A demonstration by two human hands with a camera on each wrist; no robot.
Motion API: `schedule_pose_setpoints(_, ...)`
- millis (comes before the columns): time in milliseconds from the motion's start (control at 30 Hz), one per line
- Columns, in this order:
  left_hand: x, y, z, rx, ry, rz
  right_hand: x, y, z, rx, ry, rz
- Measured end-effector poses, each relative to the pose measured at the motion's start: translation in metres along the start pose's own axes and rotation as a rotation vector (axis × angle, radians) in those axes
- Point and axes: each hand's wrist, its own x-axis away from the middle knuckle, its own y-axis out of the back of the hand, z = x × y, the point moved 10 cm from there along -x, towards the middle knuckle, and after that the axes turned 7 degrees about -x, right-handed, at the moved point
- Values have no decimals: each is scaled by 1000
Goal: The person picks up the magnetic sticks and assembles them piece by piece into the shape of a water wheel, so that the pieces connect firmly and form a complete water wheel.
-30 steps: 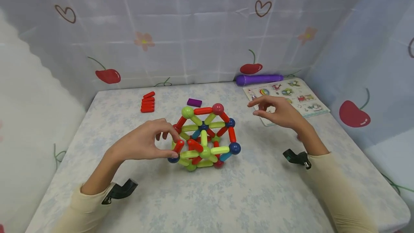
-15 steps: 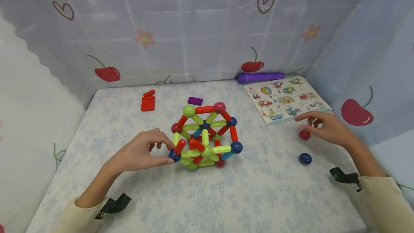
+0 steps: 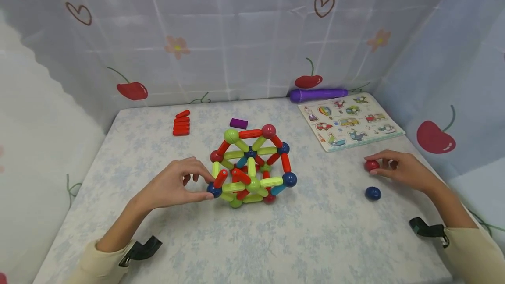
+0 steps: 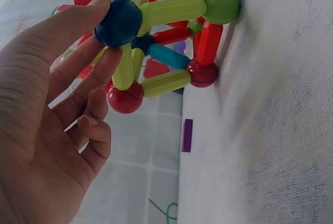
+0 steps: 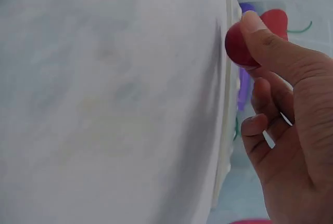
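A ball-and-rod magnetic structure (image 3: 271,182) of red, yellow-green and blue pieces stands mid-table. My left hand (image 3: 179,183) pinches the dark blue ball (image 4: 118,22) at its left corner between thumb and fingertips. A red rod (image 3: 220,179) sticks up from that ball, and another red rod (image 3: 241,176) juts from the green ball (image 3: 253,184) beside it. Over on the right, my right hand (image 3: 406,170) pinches a red ball (image 5: 240,46) between thumb and forefinger, its other fingers curled. Just in front of that hand lies a loose dark blue ball (image 3: 372,193).
Several red rods (image 3: 181,126) lie in a row at the back left. A purple block (image 3: 238,123) sits behind the structure. Toward the back right are a picture puzzle board (image 3: 351,122) and a purple microphone-shaped stick (image 3: 318,95), close to the curtain (image 3: 244,34).
My right hand has moved right and down from beside the structure to the red ball and taken hold of it. The left hand has shifted from the upright red rod to the blue ball.
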Motion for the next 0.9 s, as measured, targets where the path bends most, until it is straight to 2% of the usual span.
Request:
schedule_pose_setpoints(100,1,1,1,5,7,-2,-15,1,24,21,58,-23)
schedule_pose_setpoints(200,2,2,1,-2,2,-7,-36,2,63,-8,147,-56)
schedule_pose_setpoints(333,1,2,2,7,-8,-15,-63,-4,133,-113,310,-70)
schedule_pose_setpoints(500,0,1,3,28,2,-11,-86,-31,223,-255,486,-1)
schedule_pose_setpoints(667,-1,0,1,42,-5,-17,-99,-65,283,-385,564,97)
schedule_pose_setpoints(900,0,2,-2,57,-42,-32,-110,-101,337,-492,595,192)
